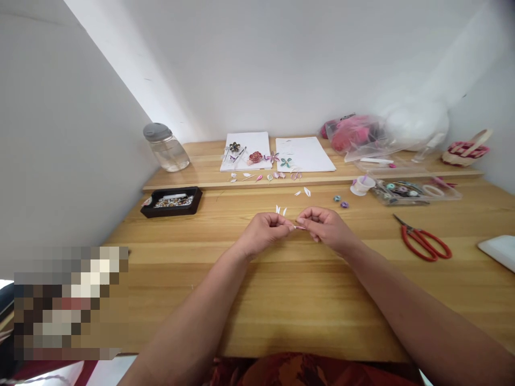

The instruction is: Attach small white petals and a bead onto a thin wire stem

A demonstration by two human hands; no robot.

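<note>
Over the middle of the wooden table, my left hand [265, 230] and my right hand [328, 229] meet fingertip to fingertip. Between them is a small, thin pink-and-white piece [300, 228]. My left thumb and forefinger pinch its white end; my right fingers close on the other end, hiding much of it. Its exact kind is too small to make out. Just behind my left hand lie small white petal-shaped pieces [285, 212], with more white petals [307, 191] farther back. Two small thread spools, one teal [337, 198] and one purple [345, 205], sit beyond my right hand.
Red-handled scissors [428, 244] lie at the right. A black bead tray [193, 202] and a water bottle [167, 150] stand left. Flower ornaments rest on white paper [257, 140] on the raised back shelf. A clear plastic box [436, 195] and a ribbon spool [362, 187] are back right.
</note>
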